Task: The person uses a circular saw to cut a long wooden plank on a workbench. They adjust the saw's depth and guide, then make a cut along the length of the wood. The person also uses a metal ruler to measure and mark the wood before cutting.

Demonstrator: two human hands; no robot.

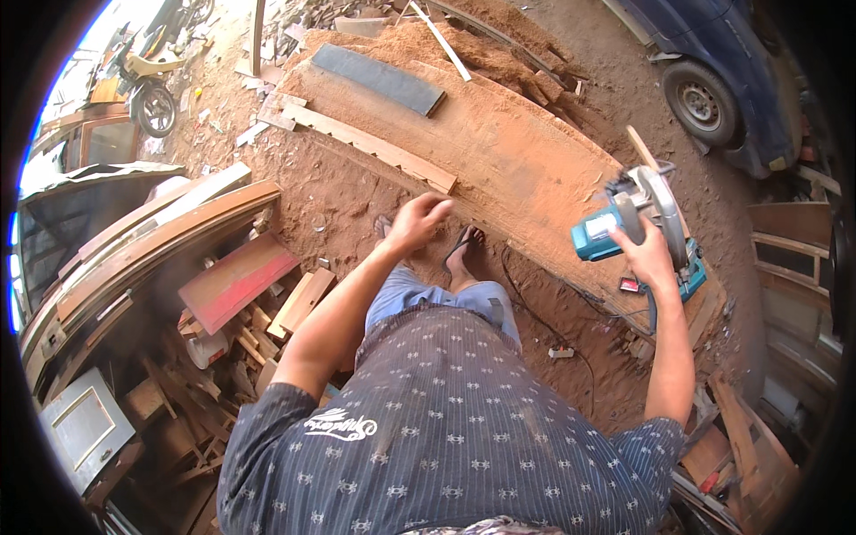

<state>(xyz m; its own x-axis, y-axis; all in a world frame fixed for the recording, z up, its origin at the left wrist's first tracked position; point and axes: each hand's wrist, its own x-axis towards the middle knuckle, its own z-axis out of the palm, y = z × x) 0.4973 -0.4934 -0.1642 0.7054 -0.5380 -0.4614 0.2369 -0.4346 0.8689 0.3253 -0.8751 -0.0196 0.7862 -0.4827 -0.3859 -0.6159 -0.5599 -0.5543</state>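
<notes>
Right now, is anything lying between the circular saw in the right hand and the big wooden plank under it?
Nothing visible. The right hand grips the circular saw at the wide plank edge; the thin strip and dark board lie farther along.

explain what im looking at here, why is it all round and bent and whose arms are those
This is one picture from a wide fisheye camera worn on a person's head, looking down, so straight edges bend near the rim. The arms are that person's own, coming from the patterned shirt at the bottom.

The right hand grips the handle of a teal circular saw, which sits at the edge of a long, wide wooden plank lying over sawdust. The left hand is loosely curled in the air and holds nothing. On the plank lie a dark board and a pale wooden strip. Around it: offcuts, stacked door frames, a motorbike, a blue car.
</notes>
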